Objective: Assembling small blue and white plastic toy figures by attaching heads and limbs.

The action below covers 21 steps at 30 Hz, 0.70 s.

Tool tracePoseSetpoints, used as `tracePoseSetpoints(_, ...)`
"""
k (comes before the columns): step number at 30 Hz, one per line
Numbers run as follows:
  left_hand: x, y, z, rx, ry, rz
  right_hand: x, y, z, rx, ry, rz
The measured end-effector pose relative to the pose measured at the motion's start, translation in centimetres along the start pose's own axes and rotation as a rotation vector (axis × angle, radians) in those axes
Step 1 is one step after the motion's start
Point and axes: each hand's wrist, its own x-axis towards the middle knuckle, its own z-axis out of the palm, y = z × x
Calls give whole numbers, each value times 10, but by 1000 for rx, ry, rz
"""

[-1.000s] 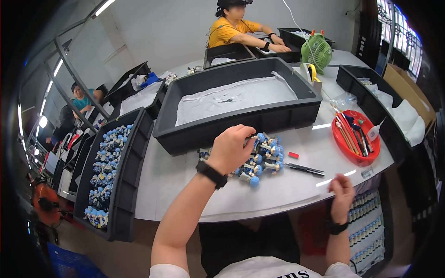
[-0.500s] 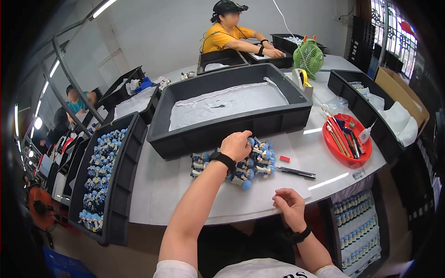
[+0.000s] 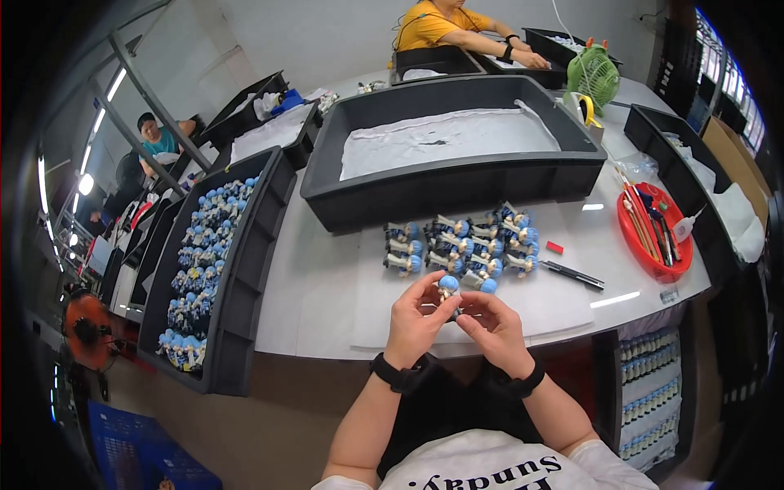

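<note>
A small blue-haired figurine (image 3: 448,286) is held upright close to the table's front edge. My left hand (image 3: 415,320) pinches it from the left, with the thumb across its front. From the right, the fingertips of my right hand (image 3: 496,328) close around its lower part, which the fingers partly hide. Just beyond my hands lies a group of similar figurines (image 3: 462,245) in rough rows on a white sheet, most of them on their sides. A black pen-like tool (image 3: 574,274) and a small red block (image 3: 554,247) rest to the right of the group.
Behind the figurines stands a large black tray (image 3: 441,196) with a white cloth inside. Another black tray (image 3: 273,196) at left holds many figurines. A red bowl (image 3: 683,253) of brushes and a green fan (image 3: 594,77) are at right. A co-worker in yellow (image 3: 437,28) works opposite.
My left hand has drawn back from the figurine group toward me with one figurine. My right hand has come in to meet it, and both now hold the figurine. The view has shifted.
</note>
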Motion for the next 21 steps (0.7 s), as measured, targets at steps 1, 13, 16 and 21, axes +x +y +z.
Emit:
tracePoseSetpoints(1,-3,-2,-4,-75,16,-8,1,6,2,1,-6,8)
tracePoseSetpoints(13,-15,-35,-20,-405,32,-143,3,21,4,91,-46,92)
tracePoseSetpoints(16,-15,-40,-23,-426,21,-119,2,22,6,79,-43,84)
tracePoseSetpoints(21,-15,-40,-23,-481,-8,-123,1,19,7,66,-27,88)
